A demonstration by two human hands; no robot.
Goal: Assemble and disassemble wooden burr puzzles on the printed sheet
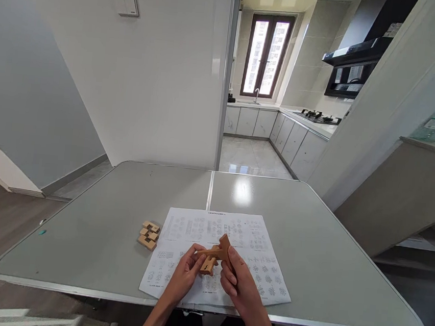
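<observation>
Grey folding table [91, 233], near. White printed diagram sheet [180, 226] on near middle. Over sheet, between right hand [242, 283] (curled grip) and left hand [185, 272] (fingertip pinch), crossed wooden pieces [214, 254]. Wooden block cluster [152, 236] left of sheet.

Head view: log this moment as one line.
left hand: holding wooden pieces | right hand: gripping tilted wooden bar | printed sheet: on table, below both hands | wooden blocks: on table, left of sheet

the right hand [240, 278] could cross the grey silver-rimmed table [329, 276] to its right edge; toward its left, notched tan wooden blocks [152, 236] obstruct.
</observation>
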